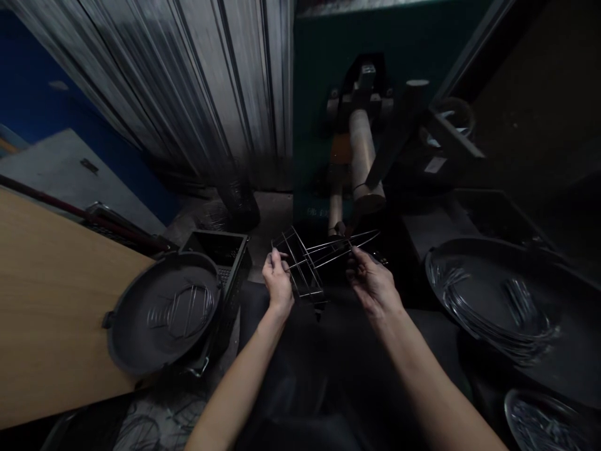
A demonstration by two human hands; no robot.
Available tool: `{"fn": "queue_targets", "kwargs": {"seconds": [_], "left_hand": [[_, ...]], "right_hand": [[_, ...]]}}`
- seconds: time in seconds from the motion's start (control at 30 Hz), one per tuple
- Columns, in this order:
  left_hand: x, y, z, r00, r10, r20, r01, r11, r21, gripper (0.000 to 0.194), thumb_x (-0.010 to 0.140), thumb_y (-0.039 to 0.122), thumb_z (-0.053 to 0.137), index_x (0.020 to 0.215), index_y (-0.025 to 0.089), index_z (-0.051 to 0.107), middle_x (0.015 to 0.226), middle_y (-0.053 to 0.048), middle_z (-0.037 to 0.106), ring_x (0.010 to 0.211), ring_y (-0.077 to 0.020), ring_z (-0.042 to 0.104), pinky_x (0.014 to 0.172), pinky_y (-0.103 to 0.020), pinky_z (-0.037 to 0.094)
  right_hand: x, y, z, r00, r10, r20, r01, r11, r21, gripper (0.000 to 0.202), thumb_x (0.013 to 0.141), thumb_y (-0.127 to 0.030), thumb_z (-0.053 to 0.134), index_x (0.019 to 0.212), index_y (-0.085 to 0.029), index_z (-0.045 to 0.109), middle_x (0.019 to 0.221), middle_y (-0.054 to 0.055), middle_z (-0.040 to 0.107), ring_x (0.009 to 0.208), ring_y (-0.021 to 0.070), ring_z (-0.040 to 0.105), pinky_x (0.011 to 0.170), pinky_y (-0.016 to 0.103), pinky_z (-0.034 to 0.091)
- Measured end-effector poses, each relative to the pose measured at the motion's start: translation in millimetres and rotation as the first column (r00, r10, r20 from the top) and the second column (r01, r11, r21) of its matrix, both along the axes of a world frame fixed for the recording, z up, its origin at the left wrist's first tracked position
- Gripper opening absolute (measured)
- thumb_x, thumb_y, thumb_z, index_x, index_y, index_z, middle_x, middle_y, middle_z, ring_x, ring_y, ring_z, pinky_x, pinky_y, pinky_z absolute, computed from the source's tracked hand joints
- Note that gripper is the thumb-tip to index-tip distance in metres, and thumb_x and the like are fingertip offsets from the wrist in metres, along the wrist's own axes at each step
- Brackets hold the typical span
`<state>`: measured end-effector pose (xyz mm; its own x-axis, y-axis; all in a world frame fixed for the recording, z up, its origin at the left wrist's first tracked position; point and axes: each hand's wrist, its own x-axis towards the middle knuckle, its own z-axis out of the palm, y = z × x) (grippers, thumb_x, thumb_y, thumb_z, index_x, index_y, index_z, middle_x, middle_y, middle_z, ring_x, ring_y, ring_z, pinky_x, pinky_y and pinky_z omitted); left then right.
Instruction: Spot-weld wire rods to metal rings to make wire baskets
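A thin metal wire frame (305, 269) with crossing rods hangs between my hands, in front of the green machine (314, 125). My left hand (278, 279) pinches its left side. Closed around the right end of the rods is my right hand (372, 279), thumb and finger together. The frame's rods spread toward the right and pass just below the machine's thick cylindrical arm (364, 150). Where the rods join near my right fingertips is too dark to make out fully.
On the left, a round black tray (126, 326) holds wire pieces beside a dark crate (241, 250) and a wooden board (56, 300). At right, another round tray (483, 275) holds wire rings; a bowl (509, 416) of small metal parts stands below.
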<state>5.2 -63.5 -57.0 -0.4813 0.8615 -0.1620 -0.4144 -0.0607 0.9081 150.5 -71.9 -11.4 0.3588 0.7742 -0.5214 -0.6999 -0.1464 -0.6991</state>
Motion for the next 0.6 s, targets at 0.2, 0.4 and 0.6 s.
{"fn": "queue_targets", "kwargs": {"seconds": [0.2,0.4,0.6], "left_hand": [[-5,4,7.2,0.999,-0.030,0.040,0.030,1.000,-0.008,0.039,0.078,0.052,0.061,0.071,0.015,0.051,0.045,0.010,0.028,0.037,-0.0016,0.023,0.036,-0.014,0.015],[-3,1,5.3,0.994,-0.052,0.095,0.054,0.998,-0.019,0.035,0.078,0.049,0.062,0.080,0.014,0.055,0.050,0.010,0.036,0.037,-0.0006,0.025,0.036,-0.013,0.018],[-1,10,9.6,0.991,-0.030,0.134,0.032,0.999,-0.017,0.033,0.077,0.046,0.064,0.078,0.014,0.054,0.048,0.011,0.032,0.037,-0.0007,0.024,0.036,-0.013,0.015]], "right_hand": [[-5,6,7.1,0.999,-0.012,0.035,0.013,0.999,-0.031,0.023,0.055,-0.013,0.081,0.065,-0.016,0.061,0.056,-0.005,0.056,0.049,0.0048,0.052,0.039,0.011,0.040],[-2,3,11.0,0.999,0.038,-0.030,-0.040,0.998,-0.038,0.012,0.065,-0.014,0.076,0.067,-0.017,0.064,0.063,-0.003,0.061,0.052,0.0063,0.054,0.040,0.014,0.041],[17,-11,-3.0,0.998,0.046,0.051,-0.046,0.999,0.009,0.027,0.058,-0.027,0.084,0.077,-0.017,0.068,0.071,-0.002,0.064,0.056,0.0073,0.056,0.042,0.014,0.044]]}}
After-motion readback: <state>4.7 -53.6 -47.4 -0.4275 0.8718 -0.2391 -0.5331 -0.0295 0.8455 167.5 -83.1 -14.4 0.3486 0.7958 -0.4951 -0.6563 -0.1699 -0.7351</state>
